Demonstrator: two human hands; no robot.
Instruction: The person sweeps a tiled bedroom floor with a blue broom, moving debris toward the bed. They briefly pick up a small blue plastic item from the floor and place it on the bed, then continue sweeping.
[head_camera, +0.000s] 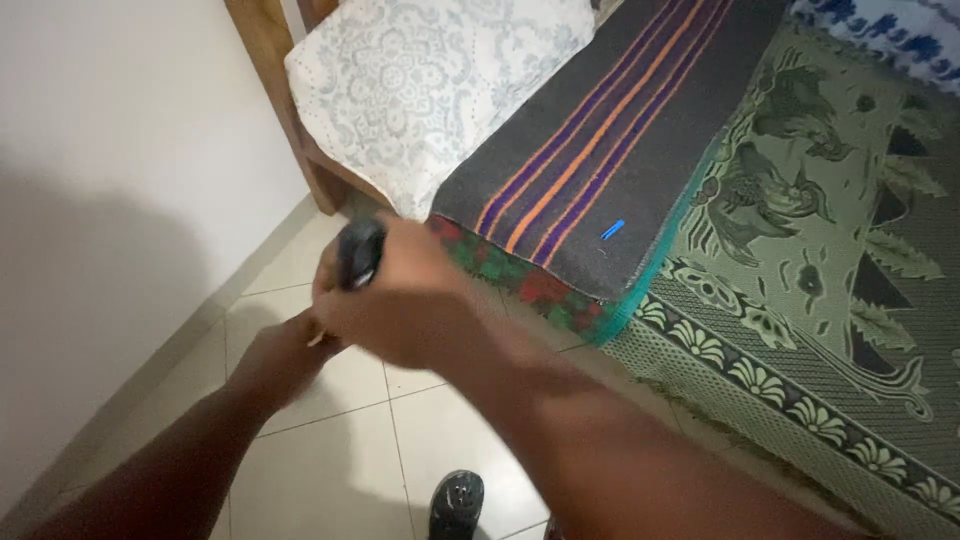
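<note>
Right hand (400, 300): fingers curled and clenched around a dark, rounded object (360, 252), blurred, its kind not to be told; only its upper end is seen above the knuckles.

Left hand (285, 350): set just below and to the left of the right hand, touching it at the fingertips; largely covered by the right hand, so whether its fingers are clenched or loose cannot be told. A small pale sliver is seen where the two hands meet.

Just beyond the right-hand fingers: corner of a dark grey woven blanket with purple and orange stripes (600, 130), folded over a red and green patterned layer with a teal edge. A small blue mark (612, 229) lies on the blanket, to the right of the fingers.

Further right: green floral patterned bedspread (810, 270).

Above the fingers: white pillow with grey lace-like print (420, 80), against a brown wooden bed frame (275, 70).

Below the hands: pale tiled floor (330, 460); a dark shoe toe (457, 503) near the bottom edge.

Left of the hands: plain white wall (110, 170).
</note>
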